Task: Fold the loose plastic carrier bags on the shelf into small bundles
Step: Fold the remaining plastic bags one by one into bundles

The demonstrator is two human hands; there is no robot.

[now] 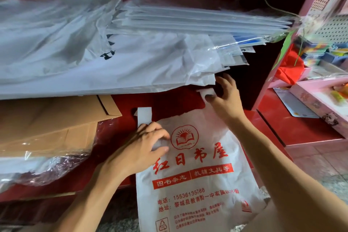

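The printed carrier bag lies flat, left hand pressing it with fingers together, right hand pinching its handle.

The carrier bag is cut by the bottom edge at 6 o'clock, and its smallest print is unreadable. The left hand hides the base of the left handle. At 9 o'clock, the white stack covers part of the brown envelopes.
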